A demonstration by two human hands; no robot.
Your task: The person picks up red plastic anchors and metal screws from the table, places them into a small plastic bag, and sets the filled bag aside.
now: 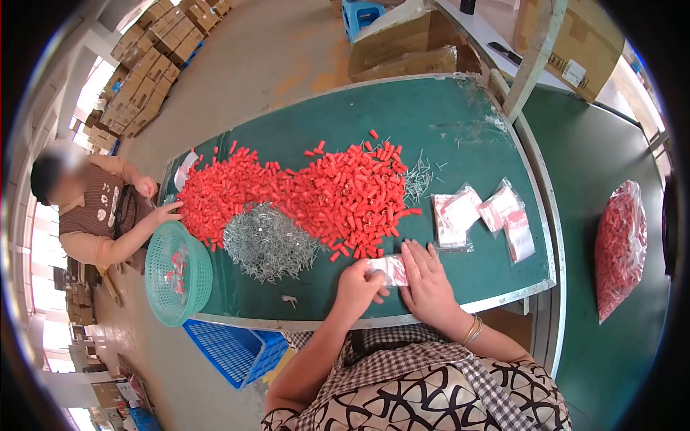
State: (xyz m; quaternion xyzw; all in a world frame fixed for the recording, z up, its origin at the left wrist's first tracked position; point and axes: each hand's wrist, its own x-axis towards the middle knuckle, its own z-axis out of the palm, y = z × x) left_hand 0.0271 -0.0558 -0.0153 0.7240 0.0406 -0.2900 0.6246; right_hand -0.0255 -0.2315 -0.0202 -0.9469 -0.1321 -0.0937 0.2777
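Note:
On the green table [345, 115], near its front edge, lies a small clear bag [390, 269] with red and white on it. My left hand [357, 289] pinches the bag's left end, thumb against fingers. My right hand [427, 280] lies flat with its fingers stretched out, touching the bag's right end. Beyond my hands spreads a large heap of red plastic caps [359, 187]. A pile of grey metal screws or nails [269, 242] sits left of my left hand. Stacks of small clear bags [454, 215] rest beyond my right hand.
At the left, a co-worker [93, 194] reaches to the red heap beside a green basket [178, 273]. More bag packs [507, 215] lie right. A blue crate [233, 352] stands below the table edge. A filled bag [620, 248] lies on the far-right table.

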